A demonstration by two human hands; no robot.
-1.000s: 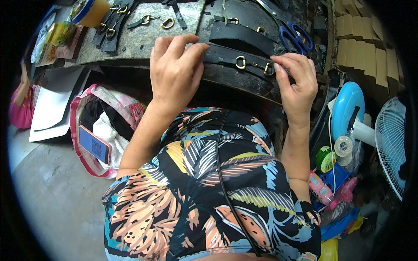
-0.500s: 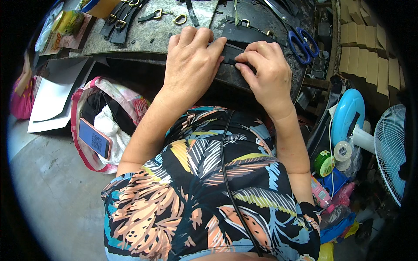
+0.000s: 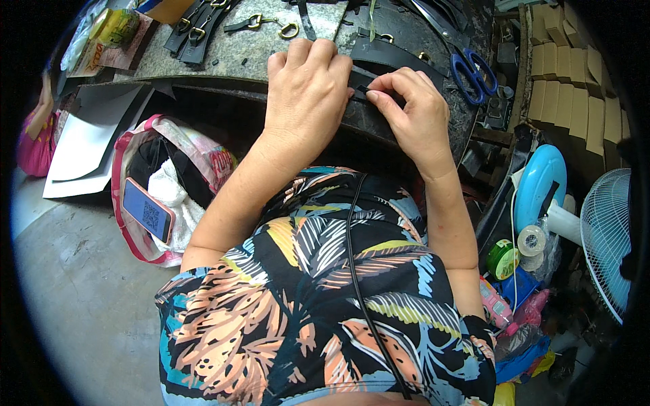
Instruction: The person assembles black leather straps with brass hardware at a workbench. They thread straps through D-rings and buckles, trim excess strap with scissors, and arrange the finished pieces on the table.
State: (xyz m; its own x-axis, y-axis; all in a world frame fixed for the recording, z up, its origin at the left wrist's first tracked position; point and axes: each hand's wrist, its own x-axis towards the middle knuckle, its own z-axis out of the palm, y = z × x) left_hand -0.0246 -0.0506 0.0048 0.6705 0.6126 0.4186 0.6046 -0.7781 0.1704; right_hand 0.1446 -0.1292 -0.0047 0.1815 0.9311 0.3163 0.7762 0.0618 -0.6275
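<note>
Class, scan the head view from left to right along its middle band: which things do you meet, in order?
White sheets → phone in the pink-trimmed bag → left hand → right hand → blue scissors → blue disc → white fan.

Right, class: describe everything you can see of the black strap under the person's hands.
The black strap looks like flat, matte leather. It lies across the near edge of the stone-topped bench. The left hand presses flat on it, while the right hand pinches its edge. Both hands hide much of it.
</note>
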